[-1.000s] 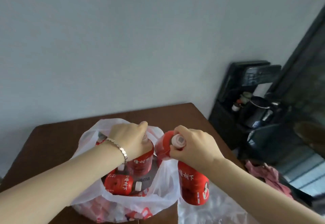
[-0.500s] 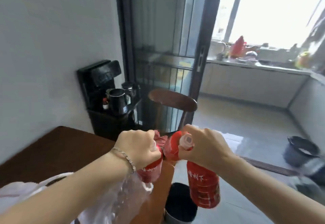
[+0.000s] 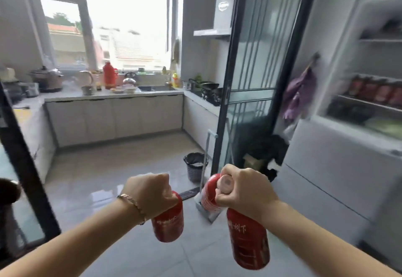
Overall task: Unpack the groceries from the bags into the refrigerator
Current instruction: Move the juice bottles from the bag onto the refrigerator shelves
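Three red bottles in the air, on the way to the open refrigerator.

The left hand (image 3: 152, 191) has its fingers (image 3: 167, 194) curled tightly over the top of one red plastic drink bottle (image 3: 168, 222), which hangs below the fist. The right hand (image 3: 243, 189) grips the necks of two more red bottles (image 3: 250, 239), and one pale cap shows beside the thumb. This looks like the carrying step, with nothing shelved yet. Next comes a turn right to the white refrigerator (image 3: 339, 168), where one shelf (image 3: 369, 103) holds blurred reddish containers; the bottles should be set down one hand at a time. Below is a glossy grey tile floor (image 3: 108, 178). A kitchen counter (image 3: 113, 96) stands far left under a bright window (image 3: 130, 15).
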A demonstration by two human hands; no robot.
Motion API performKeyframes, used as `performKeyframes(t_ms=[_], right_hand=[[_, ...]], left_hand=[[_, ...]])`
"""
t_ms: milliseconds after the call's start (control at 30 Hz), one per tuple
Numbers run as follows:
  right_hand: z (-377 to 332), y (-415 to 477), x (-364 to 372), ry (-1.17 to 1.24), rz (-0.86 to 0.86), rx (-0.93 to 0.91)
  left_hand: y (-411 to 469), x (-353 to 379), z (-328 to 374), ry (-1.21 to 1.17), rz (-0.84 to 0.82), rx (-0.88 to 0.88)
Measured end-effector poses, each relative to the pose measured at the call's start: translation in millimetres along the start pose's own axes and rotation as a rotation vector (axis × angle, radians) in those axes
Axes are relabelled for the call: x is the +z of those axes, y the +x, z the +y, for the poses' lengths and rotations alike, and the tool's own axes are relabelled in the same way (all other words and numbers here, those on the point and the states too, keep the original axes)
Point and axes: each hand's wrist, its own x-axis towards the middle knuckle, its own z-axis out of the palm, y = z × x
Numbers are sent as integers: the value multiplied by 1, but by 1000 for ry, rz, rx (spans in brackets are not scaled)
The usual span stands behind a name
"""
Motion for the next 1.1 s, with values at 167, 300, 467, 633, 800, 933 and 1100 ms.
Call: performKeyframes(t_ms=[167,300,467,633,800,933,1100], right_hand=[[140,25,-21,-60,45,295],[233,49,-32,-77,90,476],[339,91,-50,-84,145,680],[433,141,-75,-118,190,826],[530,184,-95,-156,363,966],[598,207,-111,-135,453,960],[710,247,-129,-134,585,990]], left_hand=[[125,17,118,-108,14,179],[213,25,204,-181,-24,343],[324,34,301,-209,-67,516],[439,25,388,-220,-27,710],[542,16,478,-242,50,852],[598,16,545,-233,135,923],[676,32,643,-376,229,864]])
